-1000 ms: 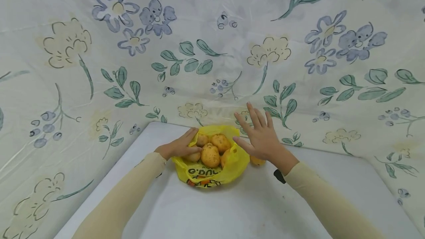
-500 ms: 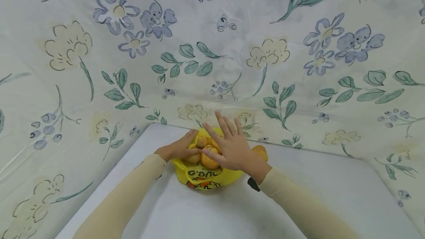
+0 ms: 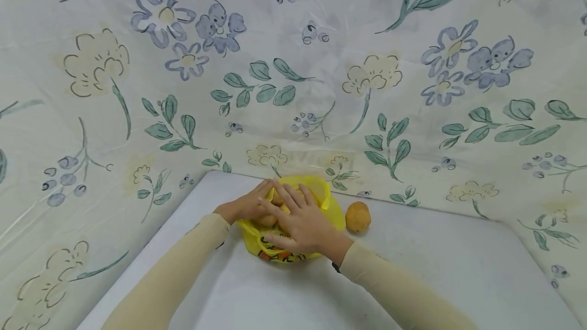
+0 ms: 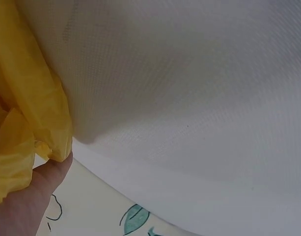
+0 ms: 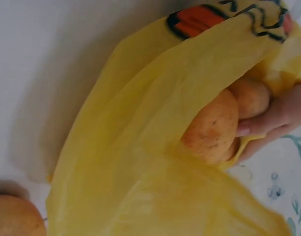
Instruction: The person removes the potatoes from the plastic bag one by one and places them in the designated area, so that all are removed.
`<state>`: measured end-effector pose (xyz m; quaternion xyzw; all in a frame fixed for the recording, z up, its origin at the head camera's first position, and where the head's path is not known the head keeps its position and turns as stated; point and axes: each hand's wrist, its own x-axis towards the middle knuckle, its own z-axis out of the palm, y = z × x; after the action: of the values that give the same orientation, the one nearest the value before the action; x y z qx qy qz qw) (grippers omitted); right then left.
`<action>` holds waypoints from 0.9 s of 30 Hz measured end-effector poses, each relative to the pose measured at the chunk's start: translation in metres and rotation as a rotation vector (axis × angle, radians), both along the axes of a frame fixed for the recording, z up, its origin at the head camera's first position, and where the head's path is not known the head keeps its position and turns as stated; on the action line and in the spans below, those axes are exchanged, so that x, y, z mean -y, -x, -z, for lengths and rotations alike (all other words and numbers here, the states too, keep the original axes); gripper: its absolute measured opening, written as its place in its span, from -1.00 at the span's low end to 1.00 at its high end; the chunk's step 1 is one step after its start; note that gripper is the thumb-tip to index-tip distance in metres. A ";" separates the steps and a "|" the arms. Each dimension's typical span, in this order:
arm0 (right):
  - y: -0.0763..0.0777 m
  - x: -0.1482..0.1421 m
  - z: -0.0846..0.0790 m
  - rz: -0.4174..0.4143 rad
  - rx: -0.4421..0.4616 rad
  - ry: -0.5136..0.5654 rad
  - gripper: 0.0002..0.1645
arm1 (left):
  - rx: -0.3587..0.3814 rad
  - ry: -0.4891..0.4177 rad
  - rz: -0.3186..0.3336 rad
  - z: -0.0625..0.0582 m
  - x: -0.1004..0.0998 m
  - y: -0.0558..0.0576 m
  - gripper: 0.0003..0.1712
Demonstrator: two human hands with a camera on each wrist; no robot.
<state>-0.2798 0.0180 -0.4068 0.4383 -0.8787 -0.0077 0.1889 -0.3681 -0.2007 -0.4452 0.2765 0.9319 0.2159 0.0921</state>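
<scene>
A yellow plastic bag (image 3: 337, 213) with printed lettering lies mouth up on the white table. Several potatoes (image 5: 214, 128) sit inside it. At the bag's left side, my left hand (image 3: 247, 205) grips the rim, with its thumb inside against the potatoes and fingers outside, as the right wrist view shows. My right hand (image 3: 304, 225) is over the bag's mouth with fingers extended and spread, covering most of the potatoes in the head view. Whether it touches them is hidden. One loose potato (image 3: 358, 217) lies on the table just right of the bag.
The white table (image 3: 440, 264) extends toward the front and right. Behind and left of it hangs a floral-patterned cloth (image 3: 293, 65), close to the table's back edge.
My right hand has moved left and lower, from beside the bag's right edge to over its mouth. The loose potato is now uncovered. My left hand has stayed on the rim.
</scene>
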 end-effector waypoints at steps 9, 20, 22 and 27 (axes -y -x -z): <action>-0.009 0.024 0.003 -0.011 0.137 -0.013 -0.09 | 0.091 -0.071 -0.098 -0.017 -0.001 -0.010 0.16; 0.012 0.011 0.023 0.109 0.264 -0.008 -0.08 | 0.009 -0.014 -0.027 -0.003 0.004 0.004 0.02; 0.015 0.007 0.026 0.143 0.283 -0.011 -0.06 | 0.036 -0.036 -0.052 -0.001 0.005 0.003 0.05; 0.017 -0.002 0.036 0.195 0.267 -0.027 -0.06 | 0.064 -0.014 -0.078 0.001 0.003 0.002 0.13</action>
<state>-0.2972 0.0200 -0.4431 0.3504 -0.9343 0.0204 0.0627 -0.3696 -0.2039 -0.4458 0.2337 0.9371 0.2343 0.1113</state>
